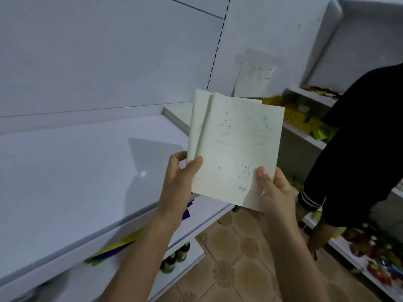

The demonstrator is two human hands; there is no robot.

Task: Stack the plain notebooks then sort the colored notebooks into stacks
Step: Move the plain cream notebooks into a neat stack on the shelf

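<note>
Two notebooks [237,149] gripped at near corners by left hand [181,177] and right hand [275,192], long axis pointed away. Stack [177,117] seen just beyond, leftward; left hand nearer.

Matt paper notebooks [235,147], glossy smooth shelf [76,171]

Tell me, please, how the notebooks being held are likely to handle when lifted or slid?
Probably light: the notebooks look thin, and the left hand and right hand pinch them near the lower corners only. Likely somewhat bendy, having soft-looking paper covers. They may slide apart: the two are already fanned, one offset behind the other.
</note>
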